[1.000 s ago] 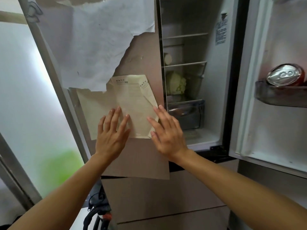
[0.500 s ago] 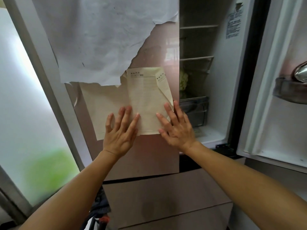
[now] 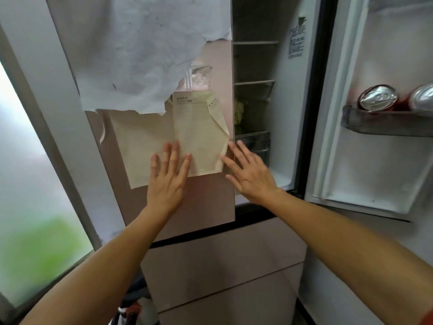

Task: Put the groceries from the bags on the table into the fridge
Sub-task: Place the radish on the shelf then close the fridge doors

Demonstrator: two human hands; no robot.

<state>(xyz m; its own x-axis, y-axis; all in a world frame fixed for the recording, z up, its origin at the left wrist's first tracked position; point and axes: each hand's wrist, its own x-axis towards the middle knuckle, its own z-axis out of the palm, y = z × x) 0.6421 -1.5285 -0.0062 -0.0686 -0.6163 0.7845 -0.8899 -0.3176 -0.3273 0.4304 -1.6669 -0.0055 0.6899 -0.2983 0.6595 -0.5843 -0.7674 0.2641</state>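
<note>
Left hand [image 3: 167, 181]: flat, fingers straight, on the paper [image 3: 187, 141], likely pushing the door [image 3: 206, 202] closed.
Right hand [image 3: 250, 174]: flat too, at the door's edge.

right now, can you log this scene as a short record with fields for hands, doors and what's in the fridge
left hand: flat, fingers straight, on the yellowed paper on the left door
right hand: flat, fingers straight, at the left door's right edge
right door: open, two cans in its door shelf
inside: green vegetable above a drawer
held: nothing
</note>
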